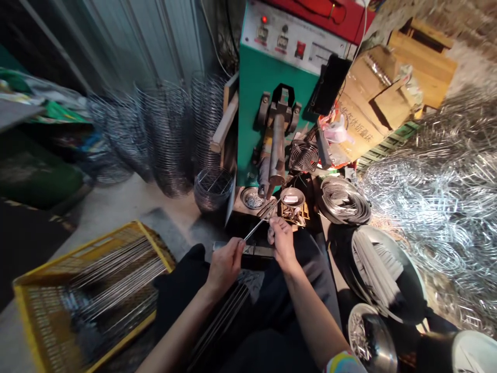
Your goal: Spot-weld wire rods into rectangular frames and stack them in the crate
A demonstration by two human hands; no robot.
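Note:
My left hand (228, 263) is closed on one end of a thin metal rod (256, 228), which slants up and right toward the green machine (248, 103). My right hand (281, 238) is closed in a pinch beside the rod, just right of it; what its fingers hold is too small to make out. Above both hands hangs the machine's metal arm (277, 147). Under its tip, a round dish (253, 198) holds small shiny pieces, and a second bowl (292, 198) with a pale block stands right of it.
A yellow crate (39, 321) with metal rods stands at the lower left. Stacks of wire rings (165, 137) are behind it. On the right are a coil of flat strips (345, 201), a basin (415, 280) of strips, a steel bowl (378, 336) and heaped shiny wire (438, 197).

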